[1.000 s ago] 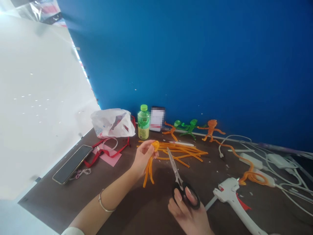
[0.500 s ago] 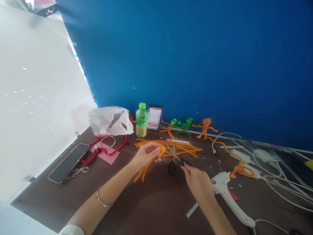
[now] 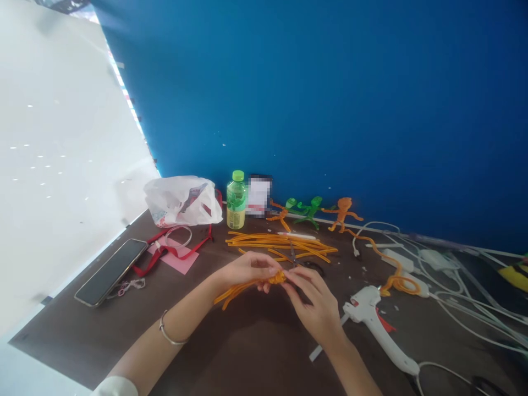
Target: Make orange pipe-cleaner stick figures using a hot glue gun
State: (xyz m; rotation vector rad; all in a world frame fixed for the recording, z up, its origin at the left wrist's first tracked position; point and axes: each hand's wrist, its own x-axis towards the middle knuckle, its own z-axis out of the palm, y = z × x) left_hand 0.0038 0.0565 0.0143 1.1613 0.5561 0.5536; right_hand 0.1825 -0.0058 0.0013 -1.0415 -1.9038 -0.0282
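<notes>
Between my hands is a bundle of orange pipe cleaners (image 3: 277, 276), its top wound into a small coil and its loose ends trailing to the lower left. My left hand (image 3: 250, 270) is closed around it. The fingertips of my right hand (image 3: 315, 300) pinch the coil's right side. Just beyond my hands, scissors (image 3: 315, 268) lie on the table, partly hidden by my right hand. More orange pipe cleaners (image 3: 264, 240) are spread in a loose pile behind them, with a white pen (image 3: 297, 236) at the pile's far edge.
Pipe-cleaner figures, one green (image 3: 315, 209) and one orange (image 3: 344, 212), stand by the blue wall. A glue gun (image 3: 377, 324) and white cables (image 3: 457, 286) lie right. Left are a bottle (image 3: 236, 203), a plastic bag (image 3: 181, 201), a red ribbon (image 3: 181, 254) and a phone (image 3: 112, 271).
My right hand has let go of the scissors, which now lie on the table. It has moved left to the coiled pipe cleaners in my left hand.
</notes>
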